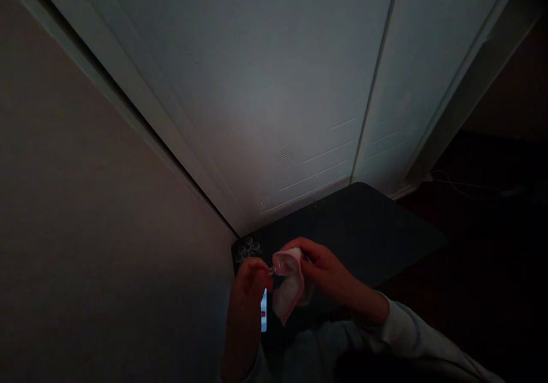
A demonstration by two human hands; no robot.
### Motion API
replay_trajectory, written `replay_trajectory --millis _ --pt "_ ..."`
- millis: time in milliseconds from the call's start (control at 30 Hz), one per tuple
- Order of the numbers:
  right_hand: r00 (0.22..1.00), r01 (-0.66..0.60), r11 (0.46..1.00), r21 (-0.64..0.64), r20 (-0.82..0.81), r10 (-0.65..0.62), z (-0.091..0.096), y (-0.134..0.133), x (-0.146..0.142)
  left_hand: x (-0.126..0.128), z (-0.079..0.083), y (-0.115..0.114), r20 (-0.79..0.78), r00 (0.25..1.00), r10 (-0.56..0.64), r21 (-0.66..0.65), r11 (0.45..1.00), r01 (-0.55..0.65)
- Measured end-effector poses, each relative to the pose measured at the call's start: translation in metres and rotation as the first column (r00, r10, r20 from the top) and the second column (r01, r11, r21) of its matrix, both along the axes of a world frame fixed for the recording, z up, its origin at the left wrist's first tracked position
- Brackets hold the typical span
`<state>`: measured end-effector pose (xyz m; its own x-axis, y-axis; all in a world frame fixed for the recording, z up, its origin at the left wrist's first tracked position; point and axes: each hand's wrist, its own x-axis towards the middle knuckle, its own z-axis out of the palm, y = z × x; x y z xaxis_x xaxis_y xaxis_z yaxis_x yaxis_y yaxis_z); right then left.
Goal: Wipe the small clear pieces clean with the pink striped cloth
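My left hand is closed, its fingertips pinching the narrow end of a small clear object that looks like glass or plastic. The wider end of this object sits against a pale pink cloth. My right hand is closed on the cloth and holds it around the clear object's wide end, while a loose corner hangs down. Just beyond my left hand, several small clear round pieces stand in a cluster on the dark table. Dim light hides the exact kind of the clear object.
A lit screen shows partly behind my left wrist. White panelled doors rise directly behind the table, and a plain wall closes in on the left. At the right, a white cable lies on the dark floor.
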<state>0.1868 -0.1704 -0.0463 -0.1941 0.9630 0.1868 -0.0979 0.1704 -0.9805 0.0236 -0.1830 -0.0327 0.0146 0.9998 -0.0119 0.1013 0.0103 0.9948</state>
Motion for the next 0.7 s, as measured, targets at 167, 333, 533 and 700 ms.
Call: replay_trajectory --millis 167,333,533,700 --pt "0.989 0.044 0.998 -0.050 -0.138 -0.050 0.000 -0.001 0.001 0.002 -0.001 -0.006 0.031 0.994 -0.107 0.049 0.993 0.105" --pt "0.993 0.044 0.998 0.054 -0.112 -0.038 0.004 -0.008 0.001 0.004 0.002 -0.012 0.000 0.985 -0.173 0.045 0.984 0.173" --pt "0.995 0.060 0.995 0.075 0.068 -0.066 0.004 -0.012 0.005 0.000 -0.002 -0.014 -0.126 0.953 -0.274 0.016 0.960 0.278" --pt "0.987 0.096 0.989 0.116 0.119 -0.110 0.008 -0.013 0.005 0.004 -0.002 -0.014 -0.070 0.948 -0.309 0.017 0.950 0.311"
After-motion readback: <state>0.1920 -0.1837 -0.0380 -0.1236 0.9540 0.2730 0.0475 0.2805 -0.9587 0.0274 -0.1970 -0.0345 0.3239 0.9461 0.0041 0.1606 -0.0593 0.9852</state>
